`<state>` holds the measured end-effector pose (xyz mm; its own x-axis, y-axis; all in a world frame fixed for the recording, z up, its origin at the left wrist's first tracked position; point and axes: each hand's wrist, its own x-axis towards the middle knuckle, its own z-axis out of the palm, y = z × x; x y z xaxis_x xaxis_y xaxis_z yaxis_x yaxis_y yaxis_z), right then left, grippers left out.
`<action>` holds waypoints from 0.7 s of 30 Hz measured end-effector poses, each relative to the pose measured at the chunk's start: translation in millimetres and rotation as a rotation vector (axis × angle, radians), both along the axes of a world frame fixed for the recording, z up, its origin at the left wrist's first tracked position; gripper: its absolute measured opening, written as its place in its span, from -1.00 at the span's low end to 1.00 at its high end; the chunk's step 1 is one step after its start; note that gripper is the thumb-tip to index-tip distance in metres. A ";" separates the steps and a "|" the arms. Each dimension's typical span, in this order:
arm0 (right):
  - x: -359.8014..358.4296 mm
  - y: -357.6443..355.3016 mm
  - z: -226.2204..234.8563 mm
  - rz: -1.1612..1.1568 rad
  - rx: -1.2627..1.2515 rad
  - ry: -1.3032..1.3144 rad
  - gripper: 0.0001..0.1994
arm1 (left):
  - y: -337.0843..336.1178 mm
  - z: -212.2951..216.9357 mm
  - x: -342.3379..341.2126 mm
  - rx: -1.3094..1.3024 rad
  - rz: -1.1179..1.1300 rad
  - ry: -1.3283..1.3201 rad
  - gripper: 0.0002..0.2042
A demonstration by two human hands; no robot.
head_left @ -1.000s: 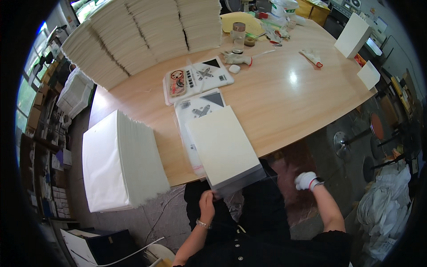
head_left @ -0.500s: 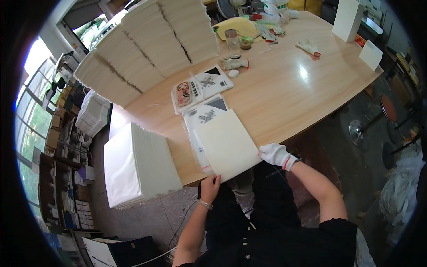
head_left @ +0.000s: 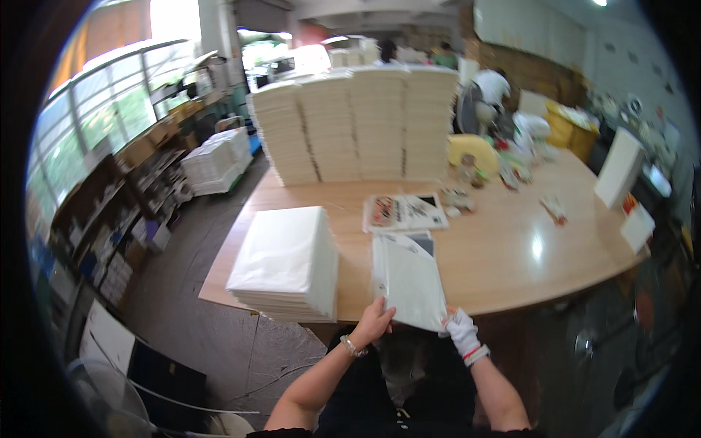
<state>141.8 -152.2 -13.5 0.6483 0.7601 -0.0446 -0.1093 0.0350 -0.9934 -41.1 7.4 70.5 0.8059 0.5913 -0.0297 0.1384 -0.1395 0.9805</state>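
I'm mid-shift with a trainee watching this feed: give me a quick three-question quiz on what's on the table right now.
1. True or false: the left hand wears a white glove.
2. Multiple choice: the white envelope that both hands hold lies A) on the floor, B) at the near edge of the wooden table, C) on the tall stacks.
3. Fill in: the stack of white envelopes sits to the person's ____ of the held envelope.

Key: 1. False, the left hand is bare; the right hand is gloved. 2. B. 3. Left.
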 end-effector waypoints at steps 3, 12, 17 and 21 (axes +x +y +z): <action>-29.9 27.2 66.3 0.001 0.058 -0.102 -0.70 | 2.4 81.7 -44.3 0.237 0.058 -0.060 -0.68; -154.3 190.7 166.2 0.556 0.138 -0.039 -0.69 | 178.7 60.8 -212.2 0.989 0.808 -0.049 -0.69; -146.2 186.1 132.7 0.507 0.193 -0.039 -0.69 | 184.9 36.3 -215.6 0.445 0.807 -0.359 -0.61; -95.3 96.6 58.1 0.577 -0.044 -0.528 -0.69 | 150.3 16.1 -224.4 0.488 1.037 -0.713 -0.59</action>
